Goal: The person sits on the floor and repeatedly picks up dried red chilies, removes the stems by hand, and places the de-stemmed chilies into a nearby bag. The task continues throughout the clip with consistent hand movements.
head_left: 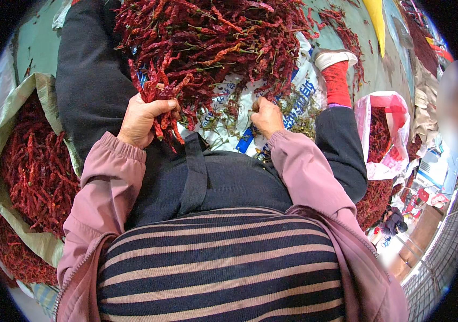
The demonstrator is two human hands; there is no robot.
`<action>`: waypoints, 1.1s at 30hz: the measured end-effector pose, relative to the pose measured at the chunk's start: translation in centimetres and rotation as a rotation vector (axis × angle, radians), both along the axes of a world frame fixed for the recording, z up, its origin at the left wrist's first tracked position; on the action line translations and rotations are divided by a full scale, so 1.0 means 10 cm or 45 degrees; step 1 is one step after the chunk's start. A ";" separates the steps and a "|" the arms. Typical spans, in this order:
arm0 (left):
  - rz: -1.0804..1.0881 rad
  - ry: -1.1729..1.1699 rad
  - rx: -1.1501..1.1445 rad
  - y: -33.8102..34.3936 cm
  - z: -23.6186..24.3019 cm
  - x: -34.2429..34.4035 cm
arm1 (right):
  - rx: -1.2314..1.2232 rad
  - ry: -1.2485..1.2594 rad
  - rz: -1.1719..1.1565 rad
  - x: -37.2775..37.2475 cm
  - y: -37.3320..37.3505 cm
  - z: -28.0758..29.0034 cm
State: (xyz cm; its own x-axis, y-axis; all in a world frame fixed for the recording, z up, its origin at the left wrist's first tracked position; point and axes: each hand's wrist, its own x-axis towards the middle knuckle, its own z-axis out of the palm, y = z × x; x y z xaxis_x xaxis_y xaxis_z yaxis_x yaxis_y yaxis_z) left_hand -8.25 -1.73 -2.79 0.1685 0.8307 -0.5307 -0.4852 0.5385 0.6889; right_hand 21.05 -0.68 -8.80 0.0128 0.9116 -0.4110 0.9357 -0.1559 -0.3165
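Note:
A bunch of dried red chilli peppers point(159, 78) is gripped in my left hand point(142, 119), with the pods sticking out above and below the closed fist. To its right, my right hand point(267, 117) is closed, its thumb and fingers pressed together over the sheet; whatever it may hold is hidden. A large heap of dried chillies point(223, 40) lies between my legs, just beyond both hands. Under it spreads a white plastic sheet point(244, 97) with blue print. Loose greenish stems point(215, 134) are scattered on the sheet near my lap.
At the left stands an open pale green sack point(5, 197) full of dried chillies. A pink and white bag point(402, 121) with chillies inside is at the right, beyond my bent leg. More chillies lie around both bags. A yellow object point(377, 24) hangs into view at the top right.

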 end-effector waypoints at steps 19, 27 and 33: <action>-0.059 0.016 0.014 0.00 -0.08 0.01 | -0.192 0.803 -0.516 -0.01 -0.18 -0.03; -0.061 0.035 -0.011 0.00 -0.04 0.01 | 0.014 0.276 -0.060 -0.04 0.19 -0.04; -0.092 0.022 -0.012 0.02 -0.06 0.01 | 0.084 0.034 -0.218 -0.32 0.49 -0.21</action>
